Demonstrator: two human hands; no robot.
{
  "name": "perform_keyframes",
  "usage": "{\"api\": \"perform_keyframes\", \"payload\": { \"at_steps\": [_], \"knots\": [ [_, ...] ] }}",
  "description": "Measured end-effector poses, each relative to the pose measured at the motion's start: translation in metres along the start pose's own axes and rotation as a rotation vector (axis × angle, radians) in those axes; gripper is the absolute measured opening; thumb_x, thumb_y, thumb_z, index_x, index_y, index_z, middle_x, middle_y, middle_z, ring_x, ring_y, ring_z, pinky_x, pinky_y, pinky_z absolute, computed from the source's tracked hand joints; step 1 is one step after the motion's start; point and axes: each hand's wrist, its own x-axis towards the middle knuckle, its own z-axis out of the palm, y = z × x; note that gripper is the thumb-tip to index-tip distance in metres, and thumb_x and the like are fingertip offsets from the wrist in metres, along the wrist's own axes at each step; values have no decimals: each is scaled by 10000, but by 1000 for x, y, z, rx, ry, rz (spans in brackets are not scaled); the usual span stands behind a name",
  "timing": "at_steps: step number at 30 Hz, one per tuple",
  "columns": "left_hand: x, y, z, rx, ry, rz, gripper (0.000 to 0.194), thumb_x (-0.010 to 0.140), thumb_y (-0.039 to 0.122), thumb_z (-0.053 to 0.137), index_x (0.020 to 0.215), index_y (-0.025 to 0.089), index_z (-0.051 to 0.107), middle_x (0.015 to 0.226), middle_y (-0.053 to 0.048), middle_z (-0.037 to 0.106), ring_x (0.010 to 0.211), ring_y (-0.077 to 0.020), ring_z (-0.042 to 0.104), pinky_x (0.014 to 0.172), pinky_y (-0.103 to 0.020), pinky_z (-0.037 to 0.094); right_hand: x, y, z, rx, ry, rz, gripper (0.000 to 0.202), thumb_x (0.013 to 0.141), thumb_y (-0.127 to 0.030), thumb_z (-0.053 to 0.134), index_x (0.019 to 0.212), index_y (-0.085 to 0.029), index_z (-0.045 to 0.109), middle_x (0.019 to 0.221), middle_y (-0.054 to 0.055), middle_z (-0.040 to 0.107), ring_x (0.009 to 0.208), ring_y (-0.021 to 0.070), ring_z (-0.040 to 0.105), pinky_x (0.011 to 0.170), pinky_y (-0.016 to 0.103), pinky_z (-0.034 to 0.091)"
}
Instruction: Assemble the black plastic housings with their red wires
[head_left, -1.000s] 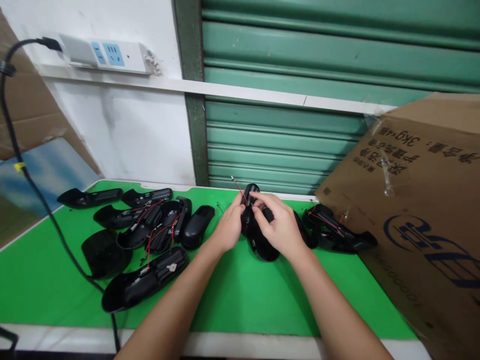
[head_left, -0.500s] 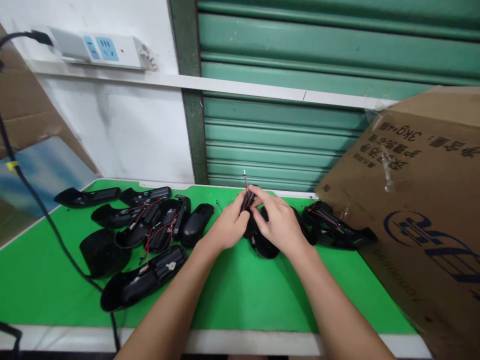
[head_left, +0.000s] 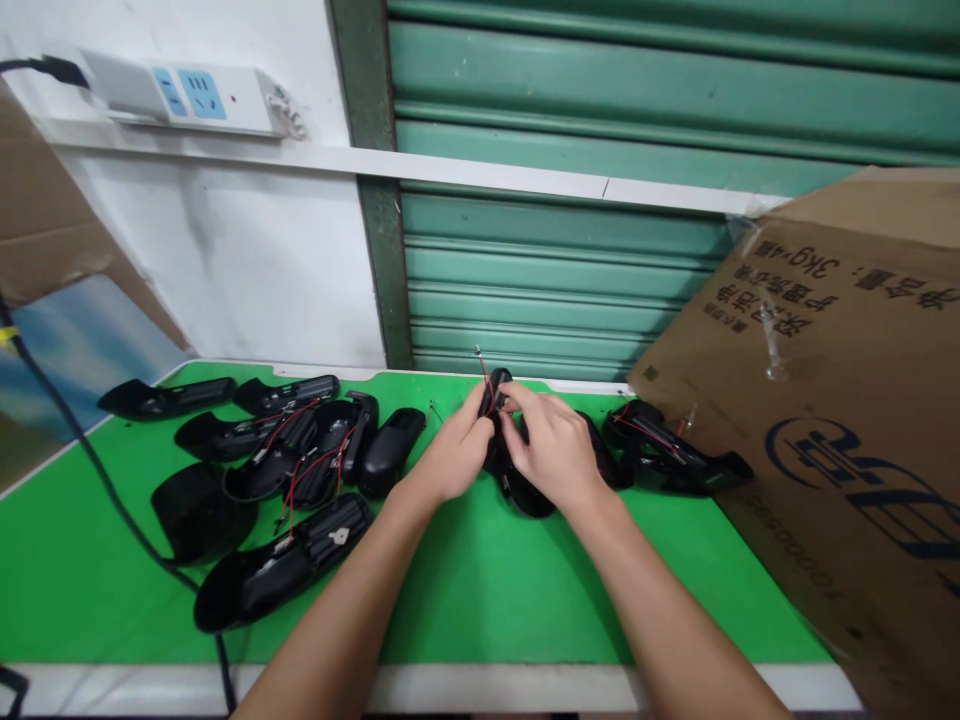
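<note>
In the middle of the green table, my left hand (head_left: 459,447) is closed round a black plastic housing (head_left: 530,497) with a wide rounded end pointing toward me. A thin red wire (head_left: 484,362) with a small pale connector sticks up from its far end. The fingers of my right hand (head_left: 553,437) are pinched at the housing's upper part; what lies between the fingertips is too small to make out. Right of my hands lie more black housings (head_left: 679,455) with red wires. To the left, a smooth black shell (head_left: 392,450) rests closest to my left hand.
Several black housings, one with a metal piece (head_left: 340,536), cover the left of the green tabletop (head_left: 480,600). A black cable (head_left: 97,470) hangs across the left side. A cardboard box (head_left: 825,400) leans in at the right. A green shutter (head_left: 555,240) and power strip (head_left: 195,95) are behind.
The tip of the red wire has swung slightly left, and the housing's far end is turned a little. My right fingers have shifted slightly on it. The view has moved a bit.
</note>
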Motion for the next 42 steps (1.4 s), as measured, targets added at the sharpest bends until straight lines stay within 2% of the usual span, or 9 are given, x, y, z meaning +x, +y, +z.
{"api": "perform_keyframes", "payload": {
  "at_steps": [8, 12, 17, 22, 25, 27, 29, 33, 42],
  "knots": [
    [-3, -2, 0, 189, 47, 124, 707, 898, 155, 384, 1593, 94, 266, 1635, -152, 372, 1508, -266, 346, 1274, -442, 234, 1, -1, 7, -19, -161, 0, 340, 954, -99, 458, 1267, -163, 574, 828, 78, 748, 726, 236, 671, 741, 363, 494],
    [-5, -5, 0, 372, 87, 128, 719, 905, 173, 410, 1605, 100, 262, 1555, -199, 450, 1459, -331, 399, 1233, -541, 286, 1, -2, 12, 2, -211, -4, 348, 916, -57, 437, 1220, -159, 574, 823, 88, 731, 721, 245, 651, 736, 359, 504],
    [-6, -6, 1, 423, 80, 147, 707, 893, 151, 406, 1591, 120, 301, 1512, -188, 489, 1422, -329, 433, 1219, -525, 301, 3, -4, 11, 17, -233, -12, 310, 904, -45, 441, 1152, -166, 583, 839, 91, 730, 750, 245, 662, 751, 355, 520],
    [-3, 3, -5, 180, 63, 155, 561, 901, 168, 366, 1450, 129, 475, 1362, -135, 607, 1226, -276, 559, 1116, -450, 421, 5, -2, -1, 119, -92, 40, 359, 948, -167, 533, 1304, -209, 533, 921, 76, 745, 865, 259, 695, 865, 414, 546],
    [-1, 6, -8, 3, 70, 49, 514, 883, 195, 384, 1376, 162, 526, 1239, -73, 656, 1120, -241, 585, 1028, -387, 470, 5, -1, -8, 277, 96, 228, 431, 932, -266, 607, 1349, -232, 501, 1119, 108, 717, 989, 266, 687, 919, 455, 549],
    [-1, 4, -8, -87, 35, -17, 528, 862, 207, 412, 1378, 172, 516, 1258, -58, 652, 1129, -236, 578, 1014, -369, 470, 4, 0, -8, 437, 146, 362, 514, 916, -251, 602, 1407, -228, 454, 1265, 139, 657, 1088, 257, 666, 882, 425, 575],
    [0, 0, -7, -159, -25, -30, 511, 868, 229, 419, 1367, 173, 512, 1302, -63, 638, 1168, -239, 568, 1034, -372, 457, 4, 1, -8, 603, 94, 429, 607, 892, -218, 596, 1468, -224, 404, 1382, 156, 595, 1209, 250, 628, 867, 382, 595],
    [0, -4, -4, -194, -64, 9, 428, 932, 309, 390, 1318, 170, 513, 1356, -84, 601, 1278, -250, 525, 1105, -388, 410, 5, 1, -8, 792, -77, 454, 648, 868, -169, 572, 1492, -243, 414, 1494, 130, 528, 1325, 238, 574, 1004, 389, 565],
    [-5, 12, 0, -31, -29, -25, 402, 934, 270, 401, 1304, 153, 502, 1264, -88, 620, 1188, -252, 555, 1075, -398, 427, 2, 2, -8, 971, -173, 561, 661, 842, -164, 590, 1464, -254, 387, 1255, 113, 640, 1072, 210, 689, 897, 361, 606]
  ]
}}
